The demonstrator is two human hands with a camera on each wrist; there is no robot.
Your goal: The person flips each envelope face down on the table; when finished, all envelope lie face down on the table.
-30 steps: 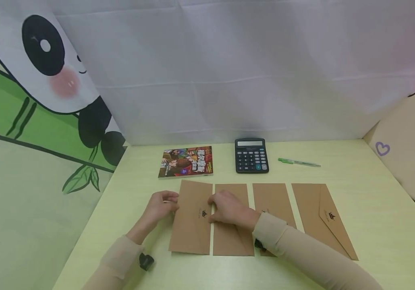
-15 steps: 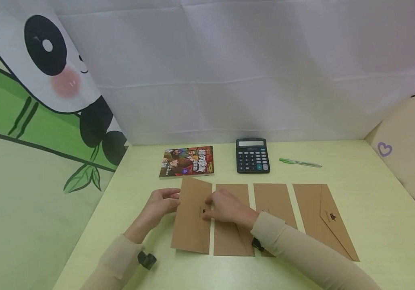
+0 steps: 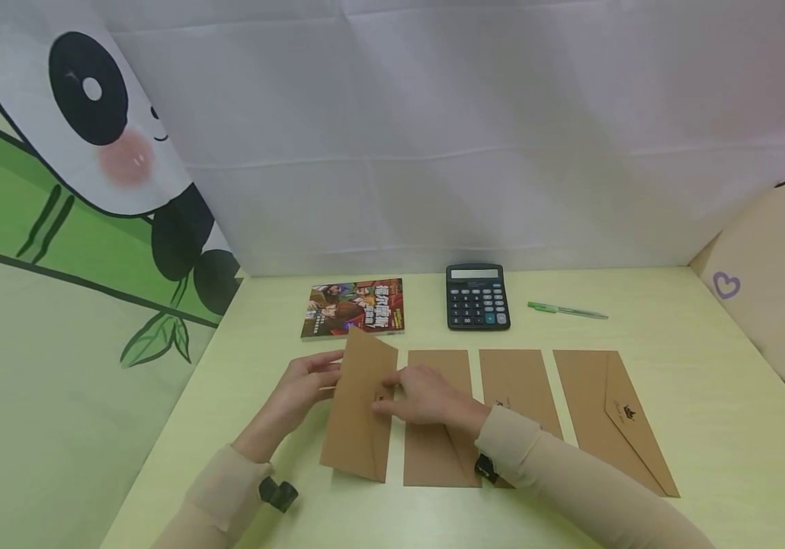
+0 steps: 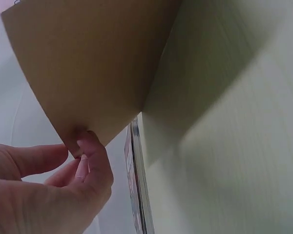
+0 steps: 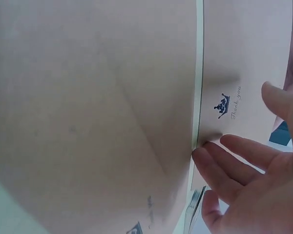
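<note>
The leftmost brown paper envelope (image 3: 353,427) is tilted, its left side raised off the table and its right edge low. My left hand (image 3: 299,390) pinches that raised edge between thumb and fingers, as the left wrist view shows at the envelope's edge (image 4: 93,63). Over its right edge, my right hand (image 3: 427,394) has its fingertips on or close to the paper. In the right wrist view those fingers (image 5: 234,168) are extended, the thumb apart, beside a printed crown and "Thank you". A second envelope (image 3: 434,465) lies flat, partly under the right hand.
Two more envelopes, a third (image 3: 512,374) and a fourth (image 3: 581,396), lie flat to the right. Behind the row are a book (image 3: 338,305), a black calculator (image 3: 478,297) and a green-capped pen (image 3: 567,309). A white cloth (image 3: 434,152) hangs behind the table.
The left edge of the leftmost envelope has risen, tilting it more steeply. My right hand has shifted slightly left over its right edge. The other envelopes lie as before.
</note>
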